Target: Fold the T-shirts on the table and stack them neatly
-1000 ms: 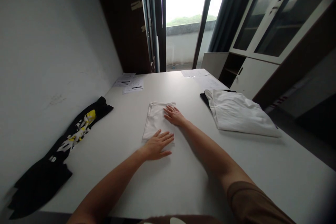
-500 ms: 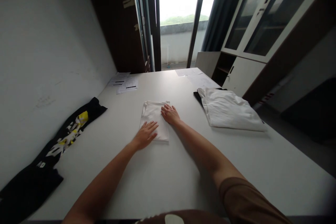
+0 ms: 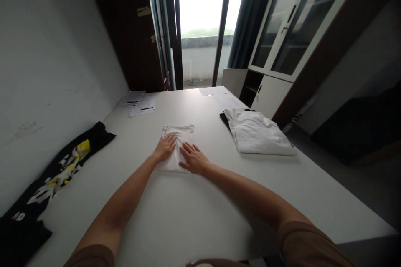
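Observation:
A folded white cloth garment (image 3: 178,132) lies flat on the white table (image 3: 188,217) in front of me, its kind not clear from the folds. My left hand (image 3: 165,148) rests open on the cloth's left side, fingers stretched out. On its right side my right hand (image 3: 193,158) lies palm down, fingers spread, nearer to me than the left. Small creases run across the fabric between the two hands. Parts of both side edges are hidden under the hands.
To the right is a folded white garment (image 3: 258,133) on top of a dark one. A black garment with a yellow and white print (image 3: 67,162) lies along the left wall. Paper sheets (image 3: 142,104) sit at the far left; more paper (image 3: 219,96) lies at the far edge.
My left hand has slid away from me up the cloth, while my right hand has come back toward me. The camera view has turned slightly to the right.

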A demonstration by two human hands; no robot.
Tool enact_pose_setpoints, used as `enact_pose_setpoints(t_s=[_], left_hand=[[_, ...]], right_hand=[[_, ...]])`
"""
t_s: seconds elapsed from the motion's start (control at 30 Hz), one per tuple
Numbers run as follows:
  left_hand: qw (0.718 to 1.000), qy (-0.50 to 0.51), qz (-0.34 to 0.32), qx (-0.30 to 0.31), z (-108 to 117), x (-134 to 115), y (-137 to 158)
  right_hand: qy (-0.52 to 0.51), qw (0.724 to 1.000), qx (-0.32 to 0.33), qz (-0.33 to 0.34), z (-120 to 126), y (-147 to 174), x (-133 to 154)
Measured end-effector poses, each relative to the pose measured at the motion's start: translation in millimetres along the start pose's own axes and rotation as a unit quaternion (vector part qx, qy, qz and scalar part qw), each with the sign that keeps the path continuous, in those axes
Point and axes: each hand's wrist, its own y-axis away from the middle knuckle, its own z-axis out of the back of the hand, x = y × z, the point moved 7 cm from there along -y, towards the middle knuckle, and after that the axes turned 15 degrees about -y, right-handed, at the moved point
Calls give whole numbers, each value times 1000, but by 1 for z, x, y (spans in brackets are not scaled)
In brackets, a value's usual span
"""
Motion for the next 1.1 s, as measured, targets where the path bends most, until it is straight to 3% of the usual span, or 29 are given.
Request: enact_pose_setpoints(t_s=[0.27, 0.4, 0.5, 0.57, 0.67, 0.73, 0.83, 0.93, 1.1], left_hand=[[998, -2, 67, 0, -9, 37, -30], [995, 3, 101, -20, -1, 59, -32], [990, 11, 129, -54, 12, 71, -26], [992, 15, 101, -69, 17, 69, -19], [998, 10, -37, -50, 15, 47, -6], [997, 0, -75, -24, 8, 42, 0], [1000, -22, 20, -1, -2, 60, -1], [994, -29, 101, -24, -4, 75, -3], [993, 16, 74, -87, 2, 66, 9]], right_hand=[[-29, 995, 43, 82, -4, 21, 31], [-34, 985, 51, 161, -1, 25, 53], [-32, 984, 48, 170, 0, 24, 57], [-39, 983, 59, 168, -3, 23, 55], [-52, 981, 67, 173, -6, 23, 54], [-59, 978, 71, 185, -7, 23, 55], [-71, 970, 91, 213, -10, 24, 62], [-77, 970, 89, 214, -9, 23, 65], [-55, 989, 25, 135, -7, 12, 51]])
